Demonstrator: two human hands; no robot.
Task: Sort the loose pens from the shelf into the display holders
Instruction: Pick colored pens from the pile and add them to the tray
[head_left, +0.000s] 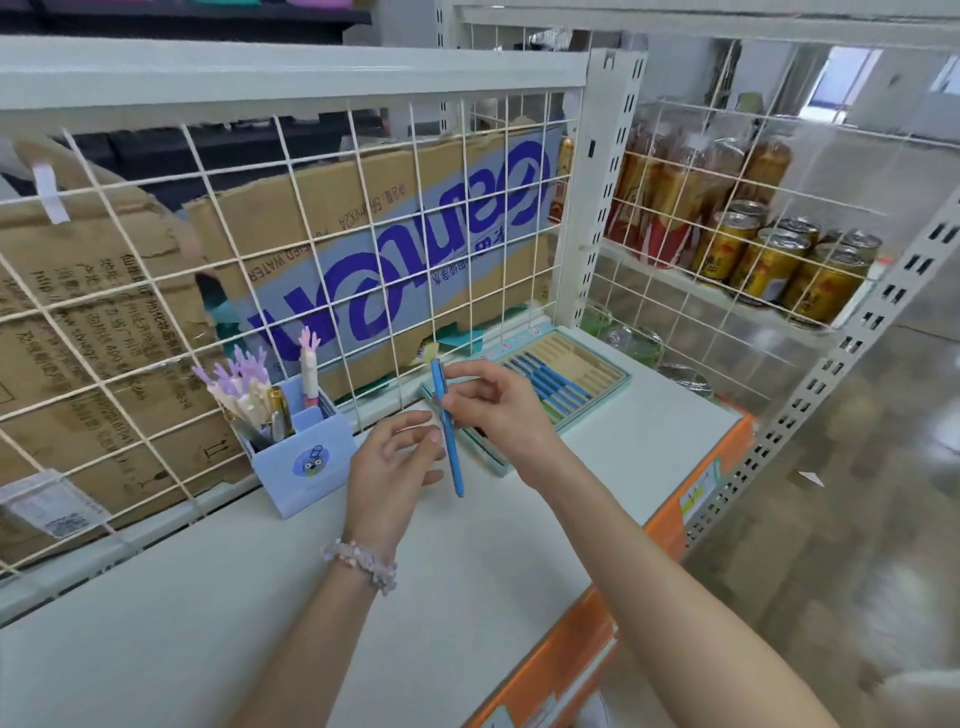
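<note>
Pinched in your right hand (488, 405), the blue pen (448, 431) hangs upright just near of the slotted pen tray (597, 400) (matching blue pens fill it); your left hand (389, 457) seems relaxed, fingertips perhaps steadying the barrel.

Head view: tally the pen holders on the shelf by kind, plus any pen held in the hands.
Upright lilac box holder: 1
Flat slotted tray: 1
Blue pen, pinched by the right hand: 1
Total: 3
</note>
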